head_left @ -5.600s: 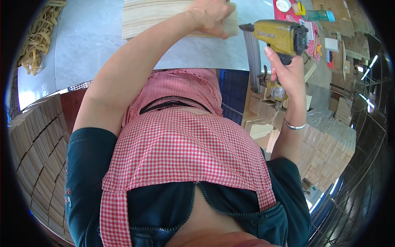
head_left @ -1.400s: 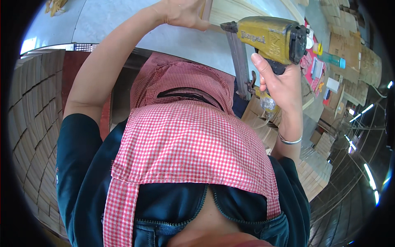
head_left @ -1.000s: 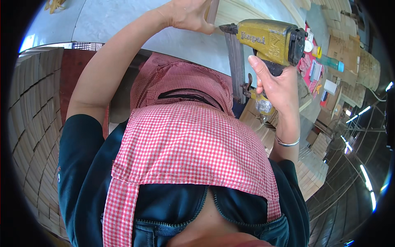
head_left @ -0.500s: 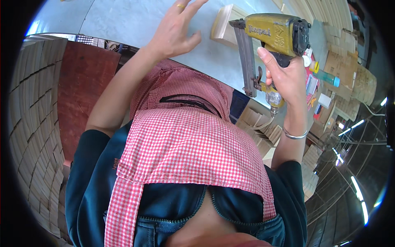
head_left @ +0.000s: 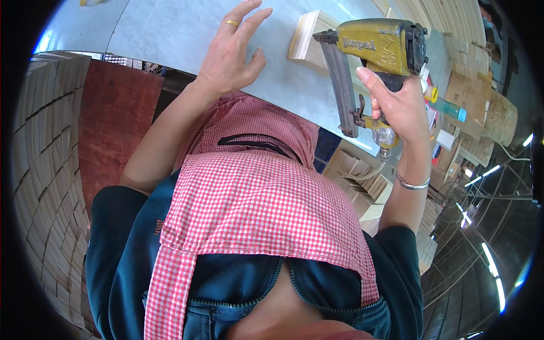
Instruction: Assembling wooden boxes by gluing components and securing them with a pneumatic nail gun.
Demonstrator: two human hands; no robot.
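My right hand is wrapped round the grip of a yellow and black nail gun, held up over the table's near edge. Its long grey magazine slants down on the left side, and an air hose fitting shows at the bottom of the handle. Partly behind the gun, pale wooden pieces lie on the light blue-grey tabletop. My left hand hovers over the table with fingers apart and nothing in it, left of the wood.
Tall stacks of wooden boards stand at the left beside a reddish-brown panel. More boards lie at the far right, near cardboard and a teal bottle with a blue cap. Wooden pieces sit below the table edge.
My left hand has shifted left and slightly nearer, its fingers still apart. The nail gun has stayed nearly in place in my right hand, its magazine tilting slightly.
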